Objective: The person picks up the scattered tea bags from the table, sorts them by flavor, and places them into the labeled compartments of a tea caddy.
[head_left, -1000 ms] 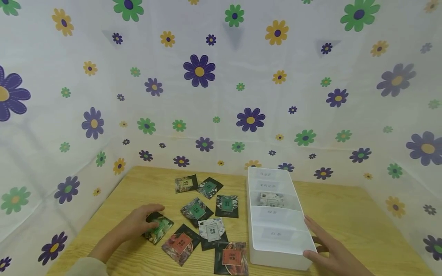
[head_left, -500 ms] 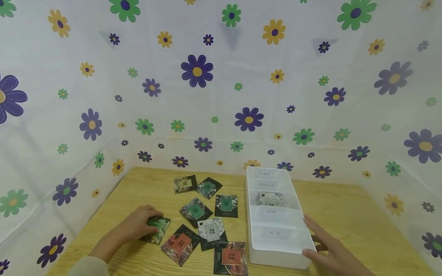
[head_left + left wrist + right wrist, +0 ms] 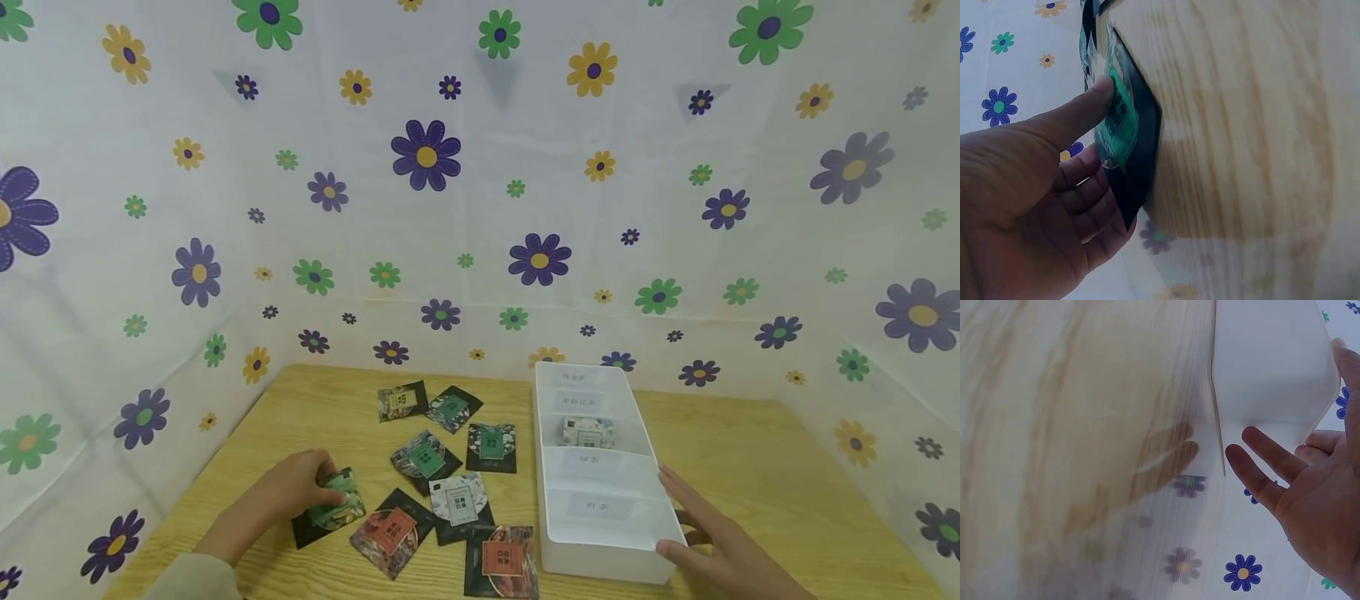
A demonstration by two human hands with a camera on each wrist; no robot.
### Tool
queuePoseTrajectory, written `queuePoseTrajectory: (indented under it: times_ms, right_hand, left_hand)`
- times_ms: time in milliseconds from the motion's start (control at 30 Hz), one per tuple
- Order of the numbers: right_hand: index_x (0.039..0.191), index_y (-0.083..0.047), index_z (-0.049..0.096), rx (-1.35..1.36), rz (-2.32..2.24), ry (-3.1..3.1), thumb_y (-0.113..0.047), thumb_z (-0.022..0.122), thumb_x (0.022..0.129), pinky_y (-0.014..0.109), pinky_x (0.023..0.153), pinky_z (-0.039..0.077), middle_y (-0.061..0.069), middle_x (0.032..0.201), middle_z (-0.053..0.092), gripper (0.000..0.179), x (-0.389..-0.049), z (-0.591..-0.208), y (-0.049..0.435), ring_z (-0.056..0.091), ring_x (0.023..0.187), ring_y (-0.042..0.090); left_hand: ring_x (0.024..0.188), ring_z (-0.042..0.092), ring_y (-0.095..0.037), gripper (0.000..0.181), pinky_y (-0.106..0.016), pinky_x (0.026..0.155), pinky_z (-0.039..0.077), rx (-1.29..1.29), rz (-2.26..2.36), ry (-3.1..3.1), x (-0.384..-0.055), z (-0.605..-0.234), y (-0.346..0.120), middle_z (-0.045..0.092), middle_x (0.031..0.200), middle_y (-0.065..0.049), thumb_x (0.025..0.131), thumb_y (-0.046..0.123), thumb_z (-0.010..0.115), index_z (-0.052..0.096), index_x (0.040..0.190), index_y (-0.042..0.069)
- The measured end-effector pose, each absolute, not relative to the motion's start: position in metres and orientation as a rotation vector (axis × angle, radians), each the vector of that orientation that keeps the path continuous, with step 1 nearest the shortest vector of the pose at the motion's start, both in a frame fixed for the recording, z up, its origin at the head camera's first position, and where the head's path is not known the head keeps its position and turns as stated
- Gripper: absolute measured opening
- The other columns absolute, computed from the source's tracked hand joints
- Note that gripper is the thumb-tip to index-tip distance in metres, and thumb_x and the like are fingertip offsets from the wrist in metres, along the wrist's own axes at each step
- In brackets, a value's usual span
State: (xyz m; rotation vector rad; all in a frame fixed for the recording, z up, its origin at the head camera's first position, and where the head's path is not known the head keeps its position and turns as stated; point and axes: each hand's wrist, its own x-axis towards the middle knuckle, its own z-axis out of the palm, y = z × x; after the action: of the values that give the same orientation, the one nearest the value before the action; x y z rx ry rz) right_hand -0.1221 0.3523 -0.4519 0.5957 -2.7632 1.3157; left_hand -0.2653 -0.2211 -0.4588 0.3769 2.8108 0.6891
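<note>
My left hand (image 3: 281, 492) pinches a dark tea sachet with a green label (image 3: 345, 504) between thumb and fingers, at the left of the table. In the left wrist view the sachet (image 3: 1138, 125) is tilted up off the wood, thumb on its label. My right hand (image 3: 716, 537) touches the right side of a white divided box (image 3: 603, 564), its thumb at the near corner. Seen from the right wrist, that hand's fingers (image 3: 1260, 475) are spread and fairly straight beside the box wall (image 3: 1272, 356). A pale sachet (image 3: 588, 432) lies in the box's middle compartment; the dividers carry paper labels.
Between the hands several sachets lie spread out: two red-labelled ones (image 3: 392, 533) near the front, a white one (image 3: 459, 504), green ones (image 3: 491, 447) and a yellow-labelled one (image 3: 401, 401) farther back. A flower-printed curtain (image 3: 450, 225) surrounds the wooden table (image 3: 750, 467).
My left hand has taken hold of the green-labelled sachet, which has turned and shifted slightly left and lifted at an edge. The right hand and the box have stayed in place.
</note>
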Motion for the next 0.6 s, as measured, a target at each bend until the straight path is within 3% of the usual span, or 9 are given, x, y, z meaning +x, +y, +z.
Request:
queuePoseTrajectory:
  times_ms: [33, 100, 233, 300, 400, 600]
  right_hand:
    - [0.164, -0.004, 0.021, 0.601, 1.314, -2.752, -0.011, 0.068, 0.101, 0.027, 0.077, 0.058, -0.019, 0.162, 0.027, 0.079, -0.122, -0.452, 0.352, 0.063, 0.108, 0.000]
    - [0.164, -0.004, 0.022, 0.601, 1.315, -2.748, -0.010, 0.068, 0.100, 0.027, 0.077, 0.058, -0.019, 0.162, 0.027, 0.079, -0.121, -0.452, 0.352, 0.063, 0.108, 0.000]
    - [0.164, -0.003, 0.019, 0.567, 1.332, -2.795, -0.014, 0.067, 0.102, 0.026, 0.079, 0.058, 0.023, 0.164, 0.028, 0.079, -0.122, -0.449, 0.352, 0.062, 0.109, -0.001]
    - [0.164, -0.002, 0.017, 0.552, 1.337, -2.821, -0.015, 0.066, 0.103, 0.026, 0.080, 0.057, 0.034, 0.161, 0.025, 0.079, -0.123, -0.448, 0.352, 0.061, 0.110, -0.001]
    - [0.164, -0.002, 0.017, 0.540, 1.336, -2.832, -0.016, 0.066, 0.103, 0.026, 0.081, 0.057, 0.035, 0.161, 0.025, 0.079, -0.123, -0.447, 0.352, 0.060, 0.111, -0.002]
    - [0.165, -0.005, 0.018, 0.509, 1.327, -2.842, -0.018, 0.066, 0.103, 0.026, 0.081, 0.057, 0.031, 0.163, 0.026, 0.080, -0.122, -0.446, 0.352, 0.060, 0.113, -0.002]
  left_hand:
    - [0.088, 0.062, -0.018, 0.043, -0.045, 0.078, 0.055, 0.367, 0.695, 2.805, -0.266, -0.459, -0.221, 0.064, 0.098, -0.002, 0.082, 0.033, 0.089, 0.064, 0.104, 0.006]
    - [0.089, 0.063, -0.018, 0.044, -0.045, 0.079, 0.055, 0.370, 0.701, 2.795, -0.267, -0.460, -0.223, 0.064, 0.099, -0.003, 0.082, 0.034, 0.089, 0.063, 0.105, 0.006]
    - [0.095, 0.067, -0.029, 0.054, -0.049, 0.081, 0.055, 0.410, 0.753, 2.762, -0.269, -0.461, -0.227, 0.069, 0.108, -0.015, 0.083, 0.032, 0.088, 0.061, 0.119, 0.003]
    - [0.100, 0.067, -0.034, 0.062, -0.052, 0.082, 0.056, 0.436, 0.774, 2.752, -0.270, -0.462, -0.231, 0.069, 0.110, -0.018, 0.084, 0.033, 0.087, 0.060, 0.129, 0.001]
    - [0.103, 0.067, -0.035, 0.064, -0.052, 0.081, 0.056, 0.469, 0.804, 2.752, -0.271, -0.465, -0.236, 0.069, 0.111, -0.017, 0.084, 0.033, 0.087, 0.061, 0.135, 0.004]
    - [0.097, 0.064, -0.026, 0.051, -0.043, 0.074, 0.055, 0.489, 0.868, 2.766, -0.272, -0.468, -0.243, 0.067, 0.108, -0.008, 0.087, 0.030, 0.085, 0.065, 0.128, 0.007]
